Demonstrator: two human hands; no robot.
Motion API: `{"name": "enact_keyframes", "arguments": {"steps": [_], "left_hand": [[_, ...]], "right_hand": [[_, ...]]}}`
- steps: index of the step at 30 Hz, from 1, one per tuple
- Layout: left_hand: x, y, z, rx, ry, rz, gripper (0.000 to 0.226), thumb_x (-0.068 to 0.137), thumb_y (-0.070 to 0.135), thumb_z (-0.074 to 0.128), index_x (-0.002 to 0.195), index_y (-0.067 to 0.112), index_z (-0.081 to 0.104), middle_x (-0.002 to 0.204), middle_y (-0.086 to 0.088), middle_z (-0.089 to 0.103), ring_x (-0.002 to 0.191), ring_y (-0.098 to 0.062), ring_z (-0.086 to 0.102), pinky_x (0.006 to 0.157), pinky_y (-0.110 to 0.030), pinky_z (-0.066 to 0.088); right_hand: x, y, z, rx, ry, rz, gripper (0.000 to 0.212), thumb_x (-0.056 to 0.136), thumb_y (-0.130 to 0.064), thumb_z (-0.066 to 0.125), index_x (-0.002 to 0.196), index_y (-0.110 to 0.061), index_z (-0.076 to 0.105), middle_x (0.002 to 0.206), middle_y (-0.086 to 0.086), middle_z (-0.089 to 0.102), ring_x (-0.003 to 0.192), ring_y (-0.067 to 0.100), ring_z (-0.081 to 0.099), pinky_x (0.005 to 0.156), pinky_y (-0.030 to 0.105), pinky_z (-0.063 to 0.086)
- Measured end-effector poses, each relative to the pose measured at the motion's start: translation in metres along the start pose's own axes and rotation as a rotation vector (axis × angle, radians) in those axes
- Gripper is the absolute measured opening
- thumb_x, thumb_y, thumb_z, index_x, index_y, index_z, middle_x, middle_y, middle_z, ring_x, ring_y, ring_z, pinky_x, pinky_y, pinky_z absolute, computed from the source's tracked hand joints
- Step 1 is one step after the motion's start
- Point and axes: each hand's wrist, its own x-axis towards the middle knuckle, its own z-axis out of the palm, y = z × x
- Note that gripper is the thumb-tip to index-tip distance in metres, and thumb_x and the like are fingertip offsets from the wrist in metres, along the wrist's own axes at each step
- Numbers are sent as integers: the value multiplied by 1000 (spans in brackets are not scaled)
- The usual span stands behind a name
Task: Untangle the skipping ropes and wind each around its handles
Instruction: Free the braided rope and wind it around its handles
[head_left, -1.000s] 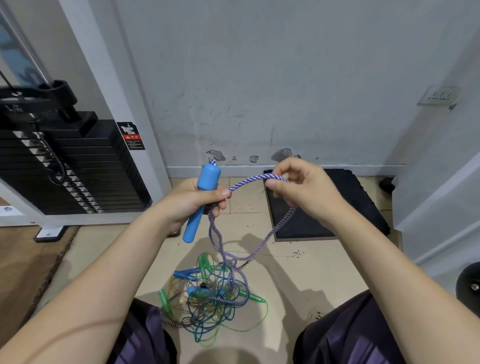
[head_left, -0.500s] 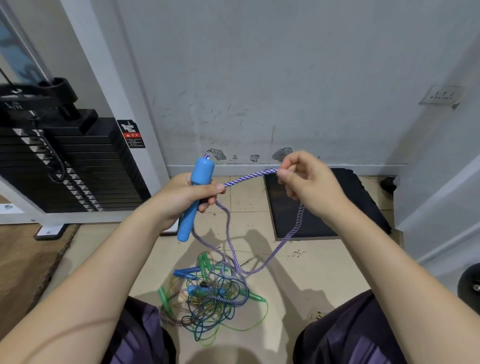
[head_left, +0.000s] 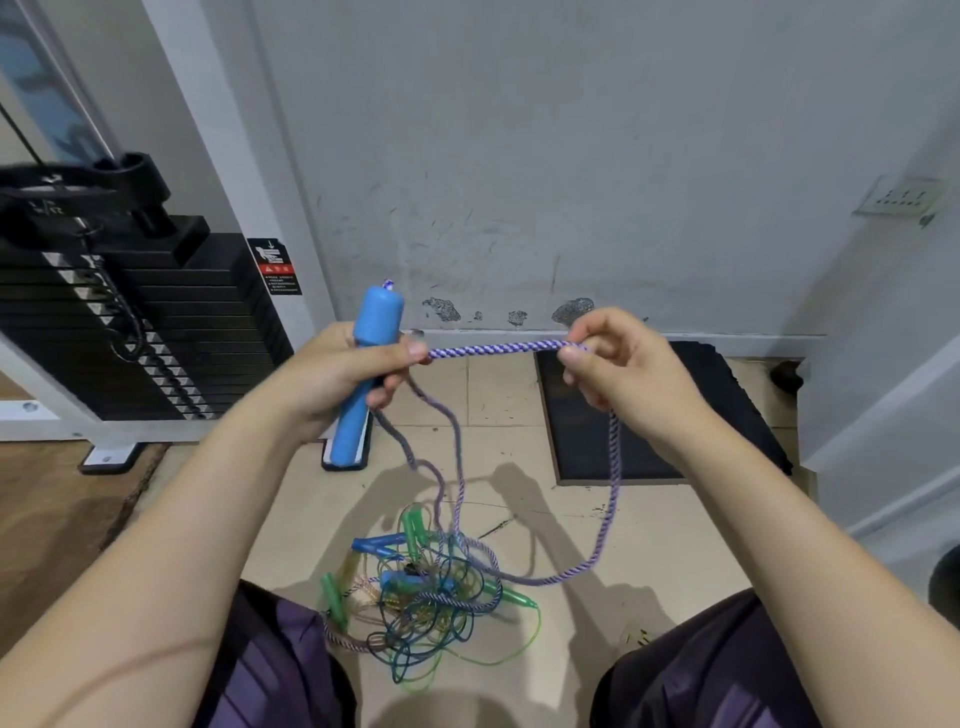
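my left hand (head_left: 332, 379) is curled tight around the blue handle (head_left: 363, 379), which stands up a little left of the middle of the frame. my right hand (head_left: 618, 369) pinches the purple-and-white rope (head_left: 498, 349) between thumb and first finger, so a short bit runs straight and tight between my two hands. from my right hand the rope drops down and curves to the tangled pile (head_left: 421, 592) on the floor, low in the middle between my knees, where thin green and blue cords and small green handles are all mixed up. i think the braided rope is soft, light and bendy, and not slippery, so a pinch will hold it. the handle feels like the hard, safe part to grab. the thin cords look smooth and springy, so they may snag if i pull hard.
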Motion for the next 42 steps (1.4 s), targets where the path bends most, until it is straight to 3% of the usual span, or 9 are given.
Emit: {"name": "enact_keyframes", "arguments": {"steps": [7,12,17,19,26,30,33,36,42], "left_hand": [[-5,-20,46,85,-106,-3,17,77,20,77,73,11,64,58,-3,55,41,-12,41,47,-22,36],[-5,-10,33,183,-107,-33,11,86,15,72,80,9,64,62,-5,59,47,-15,46,53,-24,42],[-2,-4,-9,562,164,-80,28,83,28,77,72,7,63,53,3,58,47,-8,49,51,-14,41],[-3,-6,-8,482,176,-82,25,83,27,77,69,10,66,52,2,55,47,-11,46,51,-16,41],[-7,-16,39,248,-175,-83,27,85,19,74,64,16,58,53,-3,50,43,-13,39,47,-24,34],[-6,-16,39,168,-192,-94,26,83,22,77,63,19,60,54,-3,50,42,-13,38,48,-24,32],[-5,-15,36,148,-166,-90,19,86,19,71,70,15,62,53,-1,49,40,-11,37,45,-21,33],[-5,-17,35,136,-198,-78,23,85,17,74,68,15,58,53,-1,49,40,-10,38,45,-21,33],[-5,-17,37,129,-209,-56,18,79,23,75,75,10,64,56,-4,57,47,-15,47,54,-25,44]], "right_hand": [[-12,9,40,-54,-296,7,25,79,-2,77,85,-18,59,67,7,57,63,20,50,62,34,42],[-4,9,35,-158,-114,-30,23,83,-4,74,78,-16,55,60,1,51,53,10,46,56,21,38],[1,10,6,-118,53,4,19,90,-4,66,83,-13,50,66,12,54,45,8,45,49,17,35],[0,11,5,-85,-7,40,20,89,-3,67,86,-14,50,67,10,56,45,16,43,48,24,35],[-13,9,37,-113,-291,-26,49,81,-5,76,118,-32,58,75,11,59,50,15,43,47,27,42],[-13,3,39,-131,-232,-51,58,81,-5,77,122,-41,58,97,14,56,53,20,50,51,32,50],[-11,4,34,-164,-183,-59,44,78,-6,80,107,-37,67,104,12,53,56,18,54,50,33,53],[-11,8,35,-206,-177,-75,24,74,-10,83,86,-26,71,97,8,53,63,15,54,57,35,56],[-11,12,43,-58,-256,17,18,86,0,69,84,-12,55,63,3,60,62,24,55,63,37,47]]}}
